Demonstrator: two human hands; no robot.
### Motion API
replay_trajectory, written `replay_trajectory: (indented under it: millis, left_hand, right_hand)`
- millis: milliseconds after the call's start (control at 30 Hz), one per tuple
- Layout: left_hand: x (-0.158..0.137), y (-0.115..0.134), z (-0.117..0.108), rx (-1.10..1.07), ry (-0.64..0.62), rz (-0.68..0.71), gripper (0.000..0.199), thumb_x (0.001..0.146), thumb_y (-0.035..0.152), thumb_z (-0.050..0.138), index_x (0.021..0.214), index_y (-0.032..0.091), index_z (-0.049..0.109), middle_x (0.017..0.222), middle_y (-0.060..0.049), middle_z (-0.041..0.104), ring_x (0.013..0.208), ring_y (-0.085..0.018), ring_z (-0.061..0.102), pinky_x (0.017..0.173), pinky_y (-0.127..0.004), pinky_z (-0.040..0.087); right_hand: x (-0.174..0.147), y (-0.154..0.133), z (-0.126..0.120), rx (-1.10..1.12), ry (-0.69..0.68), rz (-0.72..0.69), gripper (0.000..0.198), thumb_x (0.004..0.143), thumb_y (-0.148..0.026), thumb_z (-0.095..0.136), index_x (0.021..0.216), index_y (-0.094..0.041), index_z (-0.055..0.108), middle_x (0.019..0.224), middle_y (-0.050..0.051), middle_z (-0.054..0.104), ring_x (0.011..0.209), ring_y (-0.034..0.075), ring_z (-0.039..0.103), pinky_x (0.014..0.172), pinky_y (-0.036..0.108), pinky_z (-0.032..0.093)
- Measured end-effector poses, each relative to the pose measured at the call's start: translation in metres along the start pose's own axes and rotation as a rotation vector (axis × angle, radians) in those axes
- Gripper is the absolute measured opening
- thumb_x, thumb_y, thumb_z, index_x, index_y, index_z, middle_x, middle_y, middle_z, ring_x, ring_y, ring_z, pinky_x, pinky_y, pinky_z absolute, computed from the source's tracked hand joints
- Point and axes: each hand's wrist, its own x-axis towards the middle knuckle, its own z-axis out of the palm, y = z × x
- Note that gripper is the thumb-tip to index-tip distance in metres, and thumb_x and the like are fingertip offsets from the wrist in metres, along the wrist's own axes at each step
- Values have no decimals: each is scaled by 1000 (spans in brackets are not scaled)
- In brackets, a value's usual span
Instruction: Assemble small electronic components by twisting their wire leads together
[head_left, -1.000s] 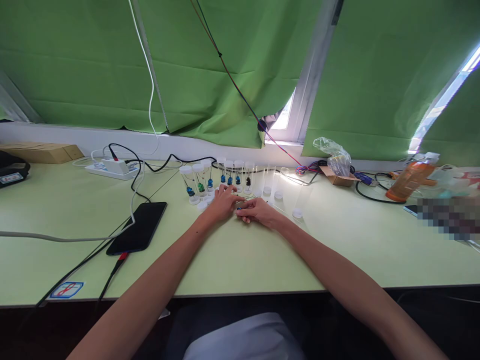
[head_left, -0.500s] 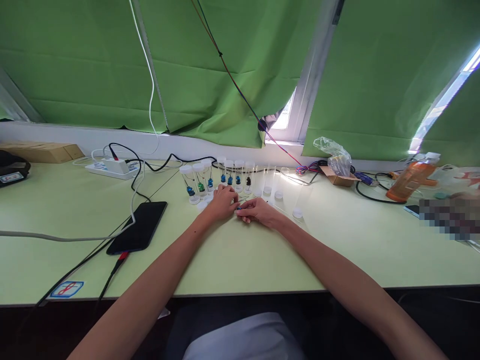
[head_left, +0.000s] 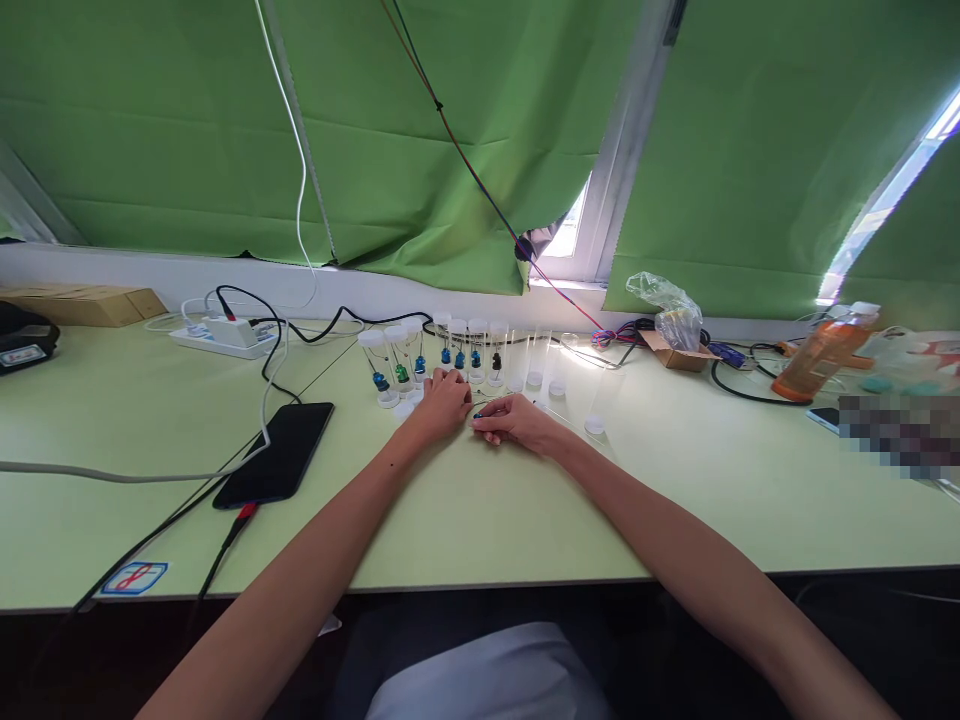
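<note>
My right hand [head_left: 514, 420] rests on the table with its fingers pinched on a small blue part [head_left: 478, 417], mostly hidden by the fingertips. Just left of it lies my left hand [head_left: 447, 402], palm down, fingers bent and close to some thin wires [head_left: 487, 397]; what it holds, if anything, is hidden. Behind both hands stand several clear tubes with white caps, one [head_left: 380, 370] holding a blue part with wires, another [head_left: 402, 360] a green one, another [head_left: 496, 355] a black one. White caps and clear tubes [head_left: 556, 385] without coloured parts stand to the right.
A black phone [head_left: 277, 455] with cables lies left, before a white power strip [head_left: 225, 338]. A cardboard box [head_left: 82, 304] sits at the far left. Right are a small open box [head_left: 677, 352] with a plastic bag and a tilted orange bottle [head_left: 825, 355]. Green blinds [head_left: 465, 200] hang behind.
My left hand has shifted very slightly left, opening a small gap from my right hand. My right hand keeps its pinch on the blue part.
</note>
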Motion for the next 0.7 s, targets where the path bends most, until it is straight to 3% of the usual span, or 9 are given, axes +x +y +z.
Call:
replay_trajectory:
  millis: [267, 700]
  left_hand:
    - [-3, 3, -1, 101, 44, 97, 23, 84, 12, 46, 67, 16, 60, 106, -16, 57, 107, -34, 43, 83, -48, 37]
    - [1, -6, 8, -56, 56, 120, 19, 80, 9, 48, 65, 17, 58, 99, -13, 57, 103, -30, 45, 79, -43, 36]
  right_hand:
    - [2, 2, -2, 8, 10, 17, 34, 56, -35, 89, 70, -10, 71, 60, 1, 63, 53, 6, 53, 53, 22, 45]
    - [1, 1, -1, 22, 18, 35, 34, 56, -34, 89, 71, -10, 70, 62, 1, 64, 53, 6, 53, 53, 21, 46]
